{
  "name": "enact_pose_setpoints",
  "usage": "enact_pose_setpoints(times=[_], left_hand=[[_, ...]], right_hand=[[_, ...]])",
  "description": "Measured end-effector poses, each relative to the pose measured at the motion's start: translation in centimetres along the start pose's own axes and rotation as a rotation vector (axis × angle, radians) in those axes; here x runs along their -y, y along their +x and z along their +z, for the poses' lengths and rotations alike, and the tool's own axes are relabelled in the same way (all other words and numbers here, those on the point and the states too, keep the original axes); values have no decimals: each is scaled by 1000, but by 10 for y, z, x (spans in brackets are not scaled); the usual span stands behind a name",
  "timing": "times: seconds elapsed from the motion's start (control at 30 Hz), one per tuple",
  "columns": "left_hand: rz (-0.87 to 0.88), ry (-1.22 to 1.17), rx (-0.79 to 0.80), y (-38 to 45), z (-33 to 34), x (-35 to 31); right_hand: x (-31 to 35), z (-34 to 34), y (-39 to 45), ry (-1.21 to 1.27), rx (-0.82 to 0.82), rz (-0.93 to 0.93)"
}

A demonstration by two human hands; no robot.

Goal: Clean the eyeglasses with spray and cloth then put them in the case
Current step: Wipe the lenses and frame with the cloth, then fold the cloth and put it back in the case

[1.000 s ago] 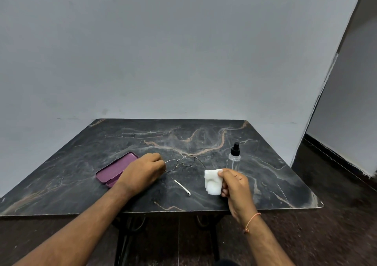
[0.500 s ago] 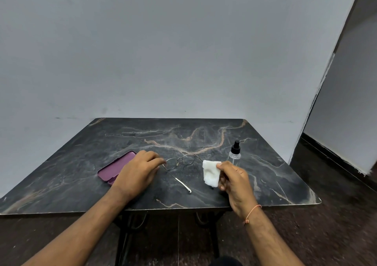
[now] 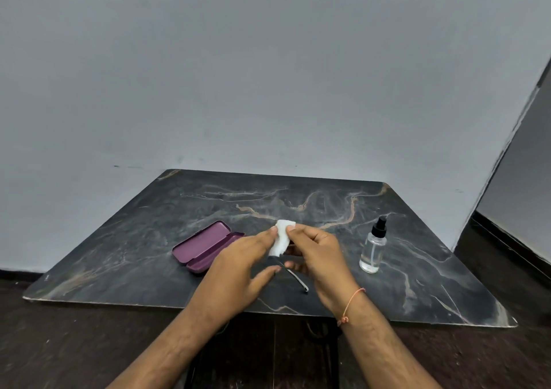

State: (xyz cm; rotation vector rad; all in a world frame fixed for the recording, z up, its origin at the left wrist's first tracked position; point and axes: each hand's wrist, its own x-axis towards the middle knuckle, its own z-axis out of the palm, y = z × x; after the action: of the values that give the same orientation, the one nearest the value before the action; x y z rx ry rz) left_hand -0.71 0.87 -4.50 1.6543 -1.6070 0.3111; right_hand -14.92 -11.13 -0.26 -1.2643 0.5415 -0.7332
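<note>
Both hands meet above the middle of the dark marble table (image 3: 134, 239). My left hand (image 3: 238, 269) holds the thin-framed eyeglasses (image 3: 293, 277), of which only one temple arm shows below the hands; the lenses are hidden. My right hand (image 3: 319, 254) pinches a white cloth (image 3: 280, 239) against the glasses. The open purple case (image 3: 205, 247) lies on the table just left of my left hand. A clear spray bottle (image 3: 374, 247) with a black nozzle stands upright to the right of my right hand.
A grey wall rises right behind the table. A second wall panel (image 3: 521, 180) stands at the far right, with dark floor (image 3: 59, 344) below the table's front edge.
My right hand has brought the cloth leftward, away from the spray bottle, onto the glasses. My left hand has lifted the glasses off the table. The camera view has tilted and shifted.
</note>
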Motion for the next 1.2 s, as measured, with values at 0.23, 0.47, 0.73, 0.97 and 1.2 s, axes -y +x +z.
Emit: enact_pose_setpoints(times=[0.23,0.47,0.73,0.97,1.2], left_hand=[[-251,-232,-137,-5,-16,1],[-291,-420,-80,-11,-39,9],[-523,-548,-336,-19,-69,45],[-641,-484,-303,-21,-74,55],[-699,-563,-159,1,-77,22]], right_hand=[[-2,28,0,-91,151,-60],[-1,29,8,-108,254,-49],[16,39,41,-213,244,71],[36,67,70,-579,314,85],[62,100,74,-1177,379,-245]])
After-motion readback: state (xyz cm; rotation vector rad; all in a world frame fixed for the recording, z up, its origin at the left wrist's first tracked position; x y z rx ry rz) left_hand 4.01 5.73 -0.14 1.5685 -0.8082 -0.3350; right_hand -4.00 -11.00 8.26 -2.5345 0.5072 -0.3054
